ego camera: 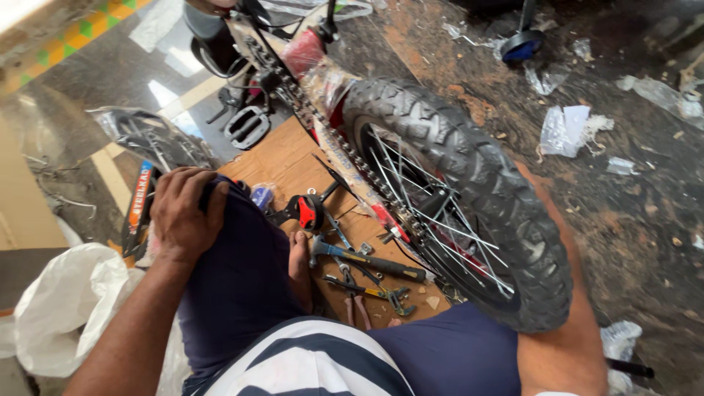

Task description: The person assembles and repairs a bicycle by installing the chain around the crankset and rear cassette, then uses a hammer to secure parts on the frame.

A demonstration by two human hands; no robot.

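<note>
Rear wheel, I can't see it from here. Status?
Left hand rests on knee, empty. Right arm behind the rear wheel, hand hidden. Hammer and pliers lie on cardboard beside it.

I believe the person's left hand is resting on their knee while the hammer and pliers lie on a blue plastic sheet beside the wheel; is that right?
Not quite: in the head view the hammer and pliers lie on a brown cardboard sheet, not a blue plastic one. The rest holds: the left hand rests on the knee, and the tools sit beside the wheel.
</note>
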